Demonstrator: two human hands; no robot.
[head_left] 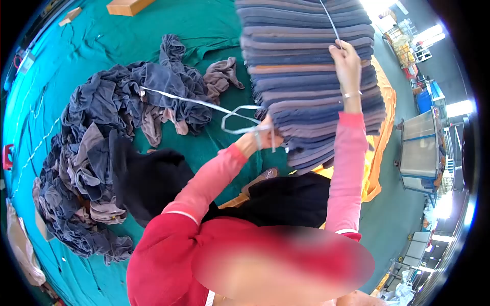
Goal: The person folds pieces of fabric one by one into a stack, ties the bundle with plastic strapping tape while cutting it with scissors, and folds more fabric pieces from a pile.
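Note:
A tall stack of folded grey-blue and mauve cloths (311, 79) lies in front of me, with one orange-edged layer in it. My right hand (348, 66) is closed over the stack, pinching a thin white strap (331, 19) that runs up across the cloths. At the stack's lower left corner, my left hand (265, 135) is closed on a white strap too. From there the strap loops and trails left over a heap of loose cloths (109, 97). The fingers of my left hand are partly hidden.
A green sheet (204, 28) covers the floor, with a wooden block (128, 6) at its far side. Orange fabric (383, 102) lies under the stack's right side. A wheeled cart (421, 148) stands at the right, near a blue container (424, 100).

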